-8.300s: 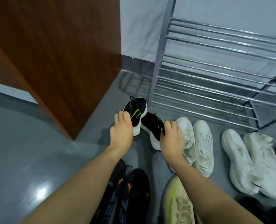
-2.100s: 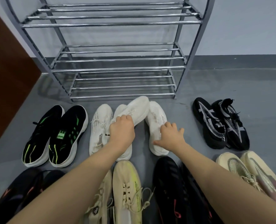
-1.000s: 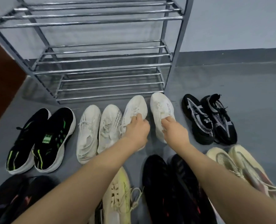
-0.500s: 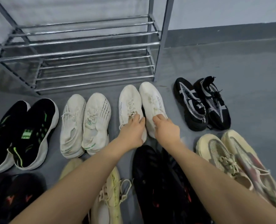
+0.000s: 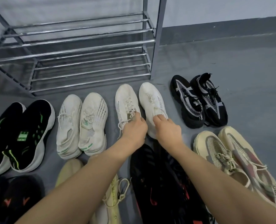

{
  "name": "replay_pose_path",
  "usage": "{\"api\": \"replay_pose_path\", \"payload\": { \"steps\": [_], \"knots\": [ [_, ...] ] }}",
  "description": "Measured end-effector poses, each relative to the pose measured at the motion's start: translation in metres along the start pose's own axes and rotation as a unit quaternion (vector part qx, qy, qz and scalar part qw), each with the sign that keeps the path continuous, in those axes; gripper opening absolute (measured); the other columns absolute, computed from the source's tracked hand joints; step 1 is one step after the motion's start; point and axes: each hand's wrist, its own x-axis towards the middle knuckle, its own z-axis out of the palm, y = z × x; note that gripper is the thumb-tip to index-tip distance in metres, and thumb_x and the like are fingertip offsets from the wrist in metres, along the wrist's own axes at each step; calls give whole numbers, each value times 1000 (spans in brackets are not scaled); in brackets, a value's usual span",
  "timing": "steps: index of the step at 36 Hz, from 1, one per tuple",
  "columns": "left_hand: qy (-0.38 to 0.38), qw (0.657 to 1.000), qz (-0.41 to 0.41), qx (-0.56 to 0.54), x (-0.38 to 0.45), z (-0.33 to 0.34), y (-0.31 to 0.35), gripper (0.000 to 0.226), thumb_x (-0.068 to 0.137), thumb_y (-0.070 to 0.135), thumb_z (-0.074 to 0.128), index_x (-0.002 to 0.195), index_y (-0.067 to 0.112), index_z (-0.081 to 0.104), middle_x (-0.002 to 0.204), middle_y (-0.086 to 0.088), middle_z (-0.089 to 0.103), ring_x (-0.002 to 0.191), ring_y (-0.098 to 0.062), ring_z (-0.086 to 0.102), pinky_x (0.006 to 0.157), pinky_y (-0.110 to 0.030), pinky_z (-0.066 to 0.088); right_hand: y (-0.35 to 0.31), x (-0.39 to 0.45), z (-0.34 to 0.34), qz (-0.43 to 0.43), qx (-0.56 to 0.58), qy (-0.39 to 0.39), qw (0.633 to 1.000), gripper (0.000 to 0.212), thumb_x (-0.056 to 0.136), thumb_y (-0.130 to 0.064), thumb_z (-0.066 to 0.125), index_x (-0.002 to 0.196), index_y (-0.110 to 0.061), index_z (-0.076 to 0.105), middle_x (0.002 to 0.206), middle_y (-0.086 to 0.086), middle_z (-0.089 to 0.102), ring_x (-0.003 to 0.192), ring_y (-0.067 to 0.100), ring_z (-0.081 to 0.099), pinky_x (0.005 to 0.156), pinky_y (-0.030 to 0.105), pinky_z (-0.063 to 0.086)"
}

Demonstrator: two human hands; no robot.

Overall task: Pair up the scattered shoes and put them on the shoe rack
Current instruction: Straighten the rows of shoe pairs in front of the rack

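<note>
Left hand (image 5: pixel 134 129) fingers curled over the collar and tongue of the left white sneaker (image 5: pixel 127 102), gripping at the heel end. Right hand (image 5: pixel 167 130) likewise curled onto the collar of the right white sneaker (image 5: pixel 152 102), thumb tucked toward the opening. Both shoes flat on the grey floor (image 5: pixel 231 62), toes pointing far, toward the rack, nearly touching side by side. Likely gripped at the collars to square the pair up or to lift both together.

Sneakers directly under and just beyond the fingertips, toes extending far; heels hidden beneath the hands. Metal shoe rack (image 5: pixel 88 50) just beyond the toes, slightly left; no shoes on the visible bars.

Outward along the same row: white pair with green marks (image 5: pixel 82 123) to the left, black pair with green stripes (image 5: pixel 20 136) further left, black-and-white patterned pair (image 5: pixel 198 101) to the right. Nearer row: beige mesh pair (image 5: pixel 234 162) right, black shoes with red accents (image 5: pixel 163 188) between the forearms, yellowish shoes (image 5: pixel 113 191) under the left forearm, dark pair with red marks (image 5: pixel 9 199) near left.

Pairing looks close to done; racking not yet started.
</note>
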Motion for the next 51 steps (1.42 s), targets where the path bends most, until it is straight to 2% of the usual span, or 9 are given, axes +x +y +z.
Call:
{"api": "replay_pose_path", "payload": {
  "steps": [5, 9, 15, 19, 27, 33, 40, 45, 51],
  "knots": [
    [17, 999, 17, -25, 4, 5, -1, 41, 84, 18, 61, 121, 8, 47, 127, -9, 36, 113, -26, 47, 80, -36, 43, -3, 1, 1, 3, 3, -26, 1000, 15, 93, -15, 39, 104, -15, 48, 111, 1, 53, 92, 26, 49, 52, 31, 27],
    [24, 998, 26, -58, 3, 13, -12, 59, 80, 33, 64, 131, 15, 41, 129, -5, 39, 119, -27, 39, 92, -35, 38, -2, 4, -4, -3, 14, -42, 999, 21, 91, -24, 39, 106, -12, 47, 114, 2, 50, 106, 26, 45, 64, 34, 33],
    [43, 990, 14, -137, 0, 9, -33, 77, 77, 45, 65, 141, 19, 31, 133, -4, 39, 120, -27, 37, 99, -34, 31, -1, 11, 1, -18, -12, 32, 999, 31, 77, -24, 57, 102, -7, 52, 105, 8, 54, 93, 31, 51, 73, 37, 33],
    [25, 989, 16, -141, -1, -2, -43, 65, 81, 46, 64, 134, 17, 39, 131, -5, 39, 121, -27, 36, 100, -35, 30, -11, 13, -4, 21, -25, 62, 998, 30, 74, -19, 61, 99, -3, 54, 99, 12, 56, 87, 34, 53, 74, 40, 41],
    [9, 990, 38, -137, -17, -62, -72, 46, 92, 33, 52, 132, 11, 45, 131, -9, 44, 125, -29, 36, 104, -37, 30, -45, 13, -57, 44, -19, 16, 999, 30, 87, -16, 46, 113, -3, 51, 115, 13, 54, 105, 34, 51, 86, 40, 38],
    [-35, 987, 53, -146, -54, -150, -81, 39, 94, 30, 49, 127, 9, 49, 129, -10, 46, 123, -30, 41, 103, -39, 34, -74, -5, -146, 84, 9, -23, 996, 26, 91, -15, 42, 114, -6, 49, 115, 11, 54, 101, 32, 55, 80, 38, 39],
    [-69, 980, 41, -181, -94, -282, -69, 34, 95, 27, 46, 122, 7, 52, 121, -10, 52, 112, -29, 51, 94, -41, 42, -95, -28, -278, 103, 37, -76, 991, 16, 90, -13, 40, 101, -6, 49, 98, 10, 59, 83, 32, 57, 66, 34, 37],
    [-85, 974, 18, -210, -122, -378, -59, 31, 96, 27, 45, 119, 8, 53, 117, -8, 56, 105, -27, 56, 88, -40, 46, -107, -35, -379, 105, 59, -102, 987, 15, 91, -15, 40, 102, -8, 49, 94, 8, 61, 80, 31, 58, 70, 37, 45],
    [-73, 972, -8, -223, -140, -457, -51, 33, 97, 29, 42, 125, 12, 49, 124, -4, 54, 115, -25, 50, 90, -35, 40, -121, -35, -466, 104, 86, -108, 985, 17, 91, -14, 38, 103, -9, 50, 95, 7, 61, 80, 30, 57, 67, 34, 43]
  ]
}}
